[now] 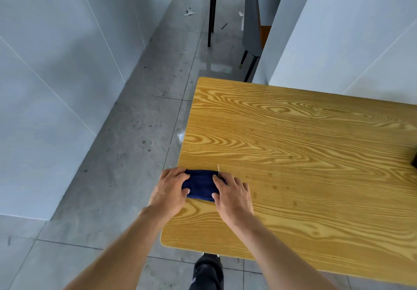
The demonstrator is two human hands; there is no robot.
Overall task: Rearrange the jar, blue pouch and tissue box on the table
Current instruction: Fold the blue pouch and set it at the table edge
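Note:
A dark blue pouch (200, 184) lies near the left edge of the wooden table (304, 154). My left hand (169, 190) grips the pouch's left end, fingers curled over it. My right hand (232, 196) holds the pouch's right end, thumb and fingers on the fabric. A small pale tag sticks up at the pouch's far right corner. The jar and the tissue box are not in view. A dark object (414, 158) shows only a sliver at the table's right edge.
Grey tiled floor (112, 176) lies left of the table, bounded by white panel walls (45, 75). A chair (252, 30) and a black table leg (211, 11) stand beyond the table's far end. My dark trouser leg (207, 271) shows below the table's near edge.

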